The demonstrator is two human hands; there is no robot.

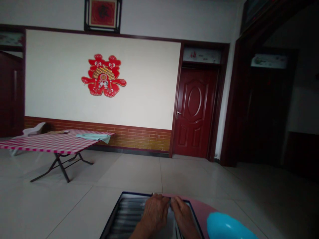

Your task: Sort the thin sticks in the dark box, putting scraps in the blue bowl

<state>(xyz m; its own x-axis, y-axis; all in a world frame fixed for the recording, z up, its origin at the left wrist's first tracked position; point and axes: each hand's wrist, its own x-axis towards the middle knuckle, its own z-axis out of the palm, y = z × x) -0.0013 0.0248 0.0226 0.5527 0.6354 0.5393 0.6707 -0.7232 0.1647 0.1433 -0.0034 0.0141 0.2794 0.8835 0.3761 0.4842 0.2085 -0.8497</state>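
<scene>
A shallow box (113,213) with a dark blue rim lies at the bottom of the head view. In its left part several dark, slender items (129,212) lie side by side; they are blurred and their kind cannot be made out. My left hand (156,209) is over the middle of the box near its far rim, fingers curled down. Close beside it, my right hand (183,212) has its fingers bent and pressed together. What the fingertips hold is hidden. A pale surface and thin dark lines show between the hands.
The box rests on a pink surface (199,207) with a rounded edge. A bright blue rounded object (228,227) is at the right. Further off stand a folding table (50,142) with a checked cover and a green cloth (96,136), and a red door (194,113).
</scene>
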